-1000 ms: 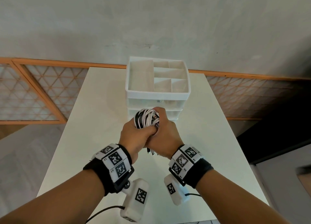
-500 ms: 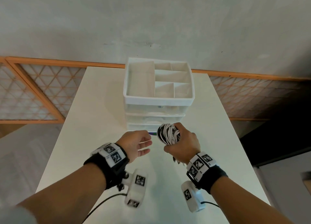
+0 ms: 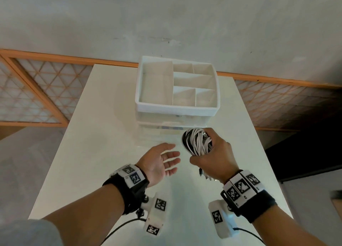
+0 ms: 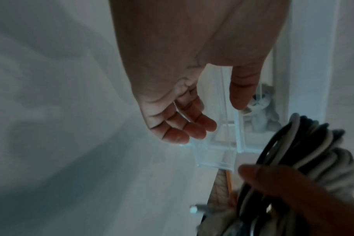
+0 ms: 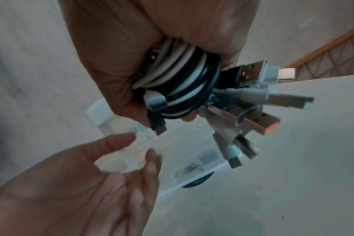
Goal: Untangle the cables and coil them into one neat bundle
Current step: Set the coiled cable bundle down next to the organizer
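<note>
R hand (image 3: 212, 160) fingers clamped round cable bundle (image 3: 197, 141), black + white coils, held above table (image 3: 103, 134), just in front of white drawer organizer (image 3: 175, 109). Plug ends (image 5: 253, 102) stick out below the fist. L hand (image 3: 159, 162) just left of bundle, not touching; palm up, fingers apart, relaxed.
</note>
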Demonstrator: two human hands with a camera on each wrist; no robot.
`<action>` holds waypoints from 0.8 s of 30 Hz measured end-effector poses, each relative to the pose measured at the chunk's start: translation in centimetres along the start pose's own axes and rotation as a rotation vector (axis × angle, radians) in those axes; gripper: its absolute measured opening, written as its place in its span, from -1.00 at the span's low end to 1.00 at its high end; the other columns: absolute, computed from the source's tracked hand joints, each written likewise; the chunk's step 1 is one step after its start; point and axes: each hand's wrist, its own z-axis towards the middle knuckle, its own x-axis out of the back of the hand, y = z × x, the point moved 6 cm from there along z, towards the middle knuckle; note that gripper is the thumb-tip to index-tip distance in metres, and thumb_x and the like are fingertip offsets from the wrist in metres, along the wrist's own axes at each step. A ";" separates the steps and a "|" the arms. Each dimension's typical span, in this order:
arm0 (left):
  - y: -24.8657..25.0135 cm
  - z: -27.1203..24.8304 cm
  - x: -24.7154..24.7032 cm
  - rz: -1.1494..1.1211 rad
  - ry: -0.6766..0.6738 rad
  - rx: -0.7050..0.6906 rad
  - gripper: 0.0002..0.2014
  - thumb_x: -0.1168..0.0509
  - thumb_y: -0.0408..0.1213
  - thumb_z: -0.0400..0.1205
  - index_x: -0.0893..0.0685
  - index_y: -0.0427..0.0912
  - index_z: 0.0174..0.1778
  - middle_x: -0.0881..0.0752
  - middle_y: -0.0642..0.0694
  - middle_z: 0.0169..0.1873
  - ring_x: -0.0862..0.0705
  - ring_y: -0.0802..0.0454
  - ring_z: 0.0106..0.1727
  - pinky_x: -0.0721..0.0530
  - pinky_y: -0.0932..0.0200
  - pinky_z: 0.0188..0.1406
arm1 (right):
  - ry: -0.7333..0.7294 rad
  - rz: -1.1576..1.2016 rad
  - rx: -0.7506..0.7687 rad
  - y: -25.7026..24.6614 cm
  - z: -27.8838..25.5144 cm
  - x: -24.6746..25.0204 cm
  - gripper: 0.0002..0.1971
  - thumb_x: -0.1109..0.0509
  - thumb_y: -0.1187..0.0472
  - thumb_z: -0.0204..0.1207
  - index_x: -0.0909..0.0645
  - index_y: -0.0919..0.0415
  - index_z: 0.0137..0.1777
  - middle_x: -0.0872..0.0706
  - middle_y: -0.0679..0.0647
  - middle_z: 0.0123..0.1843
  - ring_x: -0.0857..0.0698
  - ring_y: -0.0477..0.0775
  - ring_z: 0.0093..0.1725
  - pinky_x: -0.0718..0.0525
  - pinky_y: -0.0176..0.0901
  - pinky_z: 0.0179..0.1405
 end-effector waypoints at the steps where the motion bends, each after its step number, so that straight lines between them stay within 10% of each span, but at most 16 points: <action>1: -0.8 -0.9 0.2 0.020 -0.018 0.016 -0.85 -0.44 -0.21 0.53 -0.64 -0.07 -0.03 -0.76 -0.15 -0.12 -0.69 -0.09 -0.14 -0.60 0.01 -0.12 | -0.004 -0.014 0.012 -0.2 0.0 0.4 -0.34 -0.59 0.20 0.10 -0.51 -0.30 0.19 -0.78 -0.13 -0.27 -0.77 -0.09 -0.30 -0.83 -0.03 -0.30; 5: -0.7 -4.6 0.2 0.542 -0.033 -0.032 -0.78 -0.45 -0.20 0.59 -0.66 -0.20 0.07 -0.78 -0.12 -0.15 -0.74 0.02 -0.18 -0.67 0.10 -0.25 | -0.035 -0.024 0.063 -1.9 -0.3 1.4 -0.38 -0.62 0.24 0.11 -0.53 -0.21 0.15 -0.77 -0.12 -0.25 -0.77 -0.06 -0.35 -0.73 -0.24 -0.50; 8: 4.2 -6.2 0.4 0.995 0.150 -0.475 -0.84 -0.45 -0.21 0.58 -0.71 -0.14 0.03 -0.78 0.01 -0.14 -0.72 0.19 -0.29 -0.70 0.26 -0.29 | -0.034 -0.039 0.089 -3.2 0.0 1.3 -0.37 -0.62 0.21 0.09 -0.54 -0.21 0.16 -0.78 -0.11 -0.24 -0.78 -0.04 -0.35 -0.79 -0.12 -0.47; 10: 6.2 -6.9 0.7 1.338 0.298 -0.663 -0.65 -0.39 -0.10 0.60 -0.62 -0.01 0.30 -0.72 0.05 0.11 -0.71 0.13 -0.04 -0.70 0.14 0.06 | -0.030 -0.065 0.122 -4.1 0.5 0.8 -0.32 -0.60 0.10 0.02 -0.50 -0.23 0.20 -0.78 -0.09 -0.19 -0.79 0.06 -0.23 -0.83 0.03 -0.33; 14: 3.7 -6.9 1.5 2.075 0.453 -0.488 -0.51 -0.25 0.03 0.62 -0.47 -0.12 0.41 -0.63 -0.08 0.19 -0.35 -0.23 0.34 -0.48 -0.04 0.16 | -0.075 -0.189 0.194 -6.1 1.1 -0.6 -0.30 -0.59 0.01 0.07 -0.42 -0.22 0.26 -0.71 -0.12 -0.16 -0.69 -0.04 -0.25 -0.77 -0.07 -0.31; 24: 4.4 -9.0 1.6 1.742 0.382 -0.815 -0.64 -0.27 -0.01 0.68 -0.60 -0.12 0.32 -0.66 -0.05 0.21 -0.50 -0.11 0.26 -0.53 0.00 0.20 | -0.291 -0.592 0.284 -7.1 2.7 -5.8 -0.22 -0.60 0.05 0.14 -0.36 -0.21 0.38 -0.69 -0.07 -0.06 -0.70 0.11 -0.23 -0.75 -0.08 -0.19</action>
